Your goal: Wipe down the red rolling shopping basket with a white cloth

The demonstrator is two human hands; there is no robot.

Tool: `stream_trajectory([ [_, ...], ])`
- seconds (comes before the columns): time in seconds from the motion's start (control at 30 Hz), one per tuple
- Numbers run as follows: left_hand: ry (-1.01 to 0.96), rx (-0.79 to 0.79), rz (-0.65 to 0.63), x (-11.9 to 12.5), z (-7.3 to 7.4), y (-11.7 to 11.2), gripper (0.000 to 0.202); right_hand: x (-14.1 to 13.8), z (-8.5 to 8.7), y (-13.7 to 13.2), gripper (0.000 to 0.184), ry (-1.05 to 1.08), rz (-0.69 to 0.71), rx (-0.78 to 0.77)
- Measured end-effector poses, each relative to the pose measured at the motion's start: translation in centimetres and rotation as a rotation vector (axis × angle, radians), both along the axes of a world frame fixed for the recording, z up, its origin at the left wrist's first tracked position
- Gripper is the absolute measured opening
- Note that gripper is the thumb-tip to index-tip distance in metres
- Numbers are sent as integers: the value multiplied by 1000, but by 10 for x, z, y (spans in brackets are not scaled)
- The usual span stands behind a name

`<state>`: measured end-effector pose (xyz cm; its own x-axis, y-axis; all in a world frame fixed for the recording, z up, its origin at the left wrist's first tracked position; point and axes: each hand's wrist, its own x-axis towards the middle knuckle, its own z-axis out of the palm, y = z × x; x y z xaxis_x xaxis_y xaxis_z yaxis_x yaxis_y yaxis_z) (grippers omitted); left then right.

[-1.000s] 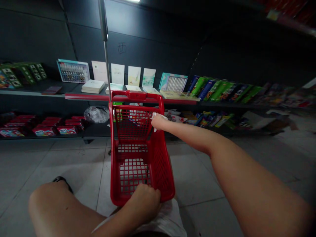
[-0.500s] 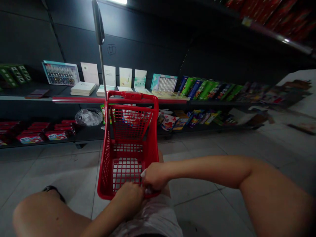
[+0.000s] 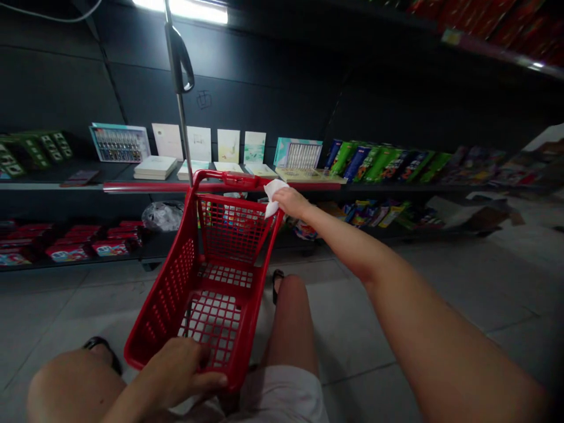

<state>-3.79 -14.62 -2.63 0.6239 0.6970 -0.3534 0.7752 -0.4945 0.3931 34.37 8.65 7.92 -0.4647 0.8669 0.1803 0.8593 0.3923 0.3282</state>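
A red plastic mesh shopping basket stands tilted before me, with a tall metal pull pole rising from its far end. My left hand lies over the near rim and grips it. My right hand reaches to the far right corner of the rim, pinching a white tissue against it. The inside of the basket holds nothing that I can see. My bare knees and white shorts show beneath it.
Dark shelves run along a black wall, bearing art sets, books, cards and boxed goods. A plastic bag lies on the lower shelf. Red boxes fill a shelf overhead. Grey tiles cover the floor.
My right hand has moved from the near rim to the far right corner, taking the tissue along. The basket now leans further left, and my left hand stays on the near rim.
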Motion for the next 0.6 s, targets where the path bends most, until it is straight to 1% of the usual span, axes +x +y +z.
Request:
stream_trajectory([
  [0.03, 3, -13, 24, -9, 1, 4, 65, 0, 3, 5, 33, 8, -54, 28],
  [0.1, 24, -26, 64, -26, 2, 12, 63, -5, 5, 11, 33, 10, -102, 51],
  [0.17, 67, -4, 111, -37, 6, 18, 63, -15, 4, 10, 33, 4, -93, 50],
  [0.2, 88, 15, 137, -39, 8, 19, 64, -22, 2, 7, 33, -11, -93, 40],
  [0.23, 99, 32, 158, -38, 11, 19, 64, -30, 1, 5, 32, -33, -105, 23],
  [0.3, 90, 57, 175, -27, 16, 15, 64, -46, 2, -2, 32, -89, -159, -29],
  [0.37, 77, 87, 175, -11, 20, 7, 63, -58, 7, -7, 34, -134, -213, -106],
  [0.4, 102, 114, 183, -3, 20, 3, 63, -62, 12, -8, 35, -153, -218, -151],
  [0.47, 195, 178, 244, 7, 18, -2, 55, -63, 24, -10, 34, -205, -178, -240],
  [0.5, 240, 200, 271, 8, 15, -3, 52, -61, 30, -10, 33, -243, -136, -268],
  [0.6, 297, 231, 311, -3, 3, 1, 50, -54, 41, -12, 32, -376, 23, -271],
])
